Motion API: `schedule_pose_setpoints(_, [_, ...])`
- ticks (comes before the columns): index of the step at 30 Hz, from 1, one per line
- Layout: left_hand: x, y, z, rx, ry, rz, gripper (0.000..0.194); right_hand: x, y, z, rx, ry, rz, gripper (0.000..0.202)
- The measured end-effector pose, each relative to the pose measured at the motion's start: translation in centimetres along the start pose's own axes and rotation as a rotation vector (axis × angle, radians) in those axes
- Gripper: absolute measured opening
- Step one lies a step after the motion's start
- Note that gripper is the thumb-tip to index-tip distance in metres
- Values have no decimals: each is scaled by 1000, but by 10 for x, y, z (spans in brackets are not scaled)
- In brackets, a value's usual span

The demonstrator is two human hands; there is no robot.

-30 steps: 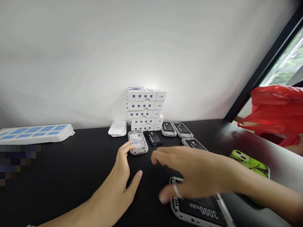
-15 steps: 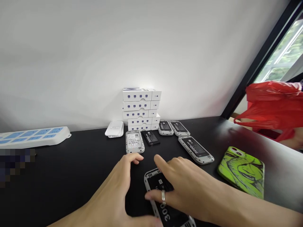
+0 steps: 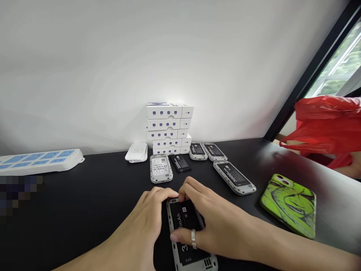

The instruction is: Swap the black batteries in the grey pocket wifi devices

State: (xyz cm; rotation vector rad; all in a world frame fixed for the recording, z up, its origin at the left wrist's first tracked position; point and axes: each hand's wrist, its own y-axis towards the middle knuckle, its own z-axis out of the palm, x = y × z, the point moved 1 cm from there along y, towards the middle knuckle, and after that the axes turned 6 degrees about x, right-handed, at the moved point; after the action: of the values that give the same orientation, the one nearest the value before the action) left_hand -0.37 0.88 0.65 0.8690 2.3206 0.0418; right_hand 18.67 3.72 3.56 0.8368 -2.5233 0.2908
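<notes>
A light grey, open-backed handheld device (image 3: 177, 259) lies at the front of the black table, with a black battery (image 3: 194, 254) seated in it. My right hand (image 3: 208, 218), with a silver ring, spans the device: its thumb rests on the battery's left side and its fingers curl over the top and far edge. My left hand (image 3: 141, 229) is closed at the device's top left corner, index fingertip on the top edge and beside the right fingers. The left thumb is hidden.
Behind stand stacked white boxes (image 3: 164, 124), white covers (image 3: 137, 152), an open device without a battery (image 3: 160, 169) and a loose battery (image 3: 180, 163). Battery-fitted devices (image 3: 234, 177) lie at right, near a green-cased phone (image 3: 290, 205). A power strip (image 3: 42, 162) is left, a red bag (image 3: 329, 128) right.
My left hand has closed in from an open spread to the device's top edge. The device has shifted slightly left and turned more upright under my right hand.
</notes>
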Motion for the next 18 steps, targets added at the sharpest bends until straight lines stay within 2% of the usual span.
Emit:
schedule_pose_setpoints(3, [3,1,-1,20,-28,-11,100,0,-4,-6,3,169,60,49])
schedule_pose_setpoints(7, [6,2,-1,62,-85,18,96,1,-13,-16,59,279,63,38])
schedule_pose_setpoints(9, [5,3,-2,58,-108,-32,99,-4,-11,-22,135,465,26,36])
schedule_pose_setpoints(11, [3,3,-3,42,-137,-134,102,-15,0,-31,142,676,-20,37])
schedule_pose_setpoints(13, [1,3,-4,34,-173,-220,100,-31,18,-41,19,764,9,38])
schedule_pose_setpoints(16, [-1,3,-4,40,-207,-246,93,-55,45,-54,-224,664,166,24])
schedule_pose_setpoints(18, [-1,3,-4,38,-210,-231,92,-64,57,-56,-261,605,221,23])
